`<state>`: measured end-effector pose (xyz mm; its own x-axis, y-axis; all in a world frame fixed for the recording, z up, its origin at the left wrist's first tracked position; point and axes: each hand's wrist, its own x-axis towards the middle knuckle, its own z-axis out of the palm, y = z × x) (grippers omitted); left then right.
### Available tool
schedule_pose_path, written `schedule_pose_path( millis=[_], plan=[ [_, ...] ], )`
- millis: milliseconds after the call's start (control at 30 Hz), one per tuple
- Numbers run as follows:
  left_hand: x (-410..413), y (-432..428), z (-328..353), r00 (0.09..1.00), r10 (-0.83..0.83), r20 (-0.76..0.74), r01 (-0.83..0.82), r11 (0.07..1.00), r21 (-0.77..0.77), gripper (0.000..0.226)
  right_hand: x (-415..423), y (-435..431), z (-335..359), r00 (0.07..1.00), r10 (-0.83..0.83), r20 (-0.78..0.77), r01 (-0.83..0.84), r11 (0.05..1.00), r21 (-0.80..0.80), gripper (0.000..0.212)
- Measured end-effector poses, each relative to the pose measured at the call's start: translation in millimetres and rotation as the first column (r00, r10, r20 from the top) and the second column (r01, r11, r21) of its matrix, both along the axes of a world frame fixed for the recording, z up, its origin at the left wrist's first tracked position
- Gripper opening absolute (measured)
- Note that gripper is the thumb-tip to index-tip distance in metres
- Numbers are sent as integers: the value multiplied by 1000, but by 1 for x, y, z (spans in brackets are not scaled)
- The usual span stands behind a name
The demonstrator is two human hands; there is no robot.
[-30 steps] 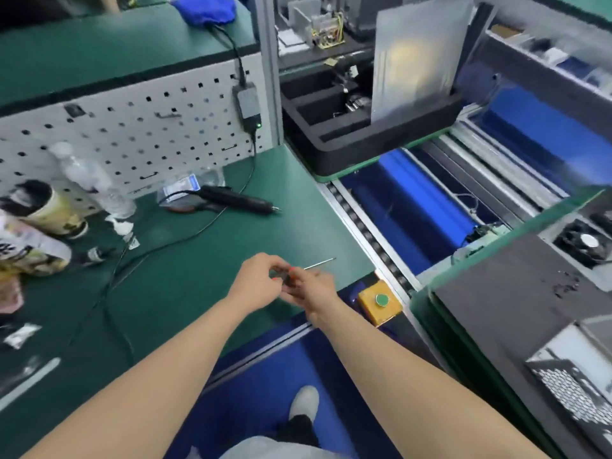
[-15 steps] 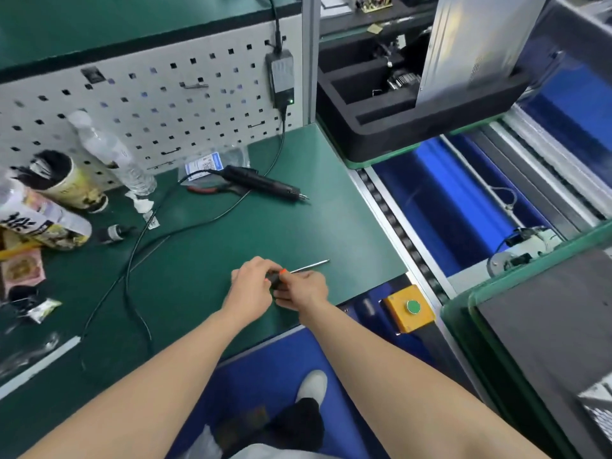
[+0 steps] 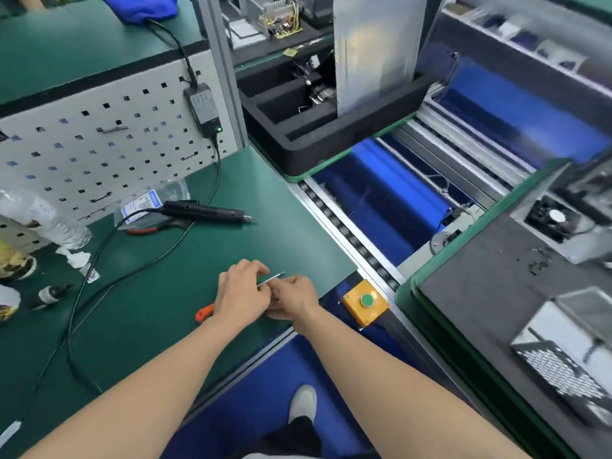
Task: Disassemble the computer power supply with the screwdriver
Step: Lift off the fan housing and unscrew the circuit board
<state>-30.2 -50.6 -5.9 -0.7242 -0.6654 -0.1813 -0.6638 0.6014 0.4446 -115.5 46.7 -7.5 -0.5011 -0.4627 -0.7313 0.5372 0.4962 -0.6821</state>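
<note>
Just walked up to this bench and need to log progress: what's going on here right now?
A person has both hands on a small orange-handled screwdriver on the green mat. The left hand covers its middle and the right hand pinches it near the metal shaft. The power supply case sits untouched on the grey tray to the right, with a fan and loose screws beyond it. An electric screwdriver lies idle on the mat.

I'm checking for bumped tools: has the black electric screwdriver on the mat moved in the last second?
No. The electric screwdriver lies where it did, its rear end against the labelled bag below the pegboard.
</note>
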Motion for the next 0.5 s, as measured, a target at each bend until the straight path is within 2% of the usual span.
schedule_pose_path(
  millis=[67,200,300,367,500],
  plan=[
    [-21,14,7,997,-69,-33,69,998,4,28,-16,19,11,998,-50,-26,50,998,-24,10],
    [-66,57,20,976,-167,-141,177,982,61,26,-52,70,32,984,-161,-73,156,985,-72,28],
    [-94,96,30,961,-205,-184,234,960,156,22,-72,116,45,964,-239,-113,232,970,-76,8],
    [-109,121,33,954,-229,-193,266,944,196,18,-83,146,48,946,-301,-120,296,953,-64,9],
    [-128,154,30,948,-273,-163,304,928,214,22,-93,198,45,905,-403,-136,402,915,-37,5]
  ],
)
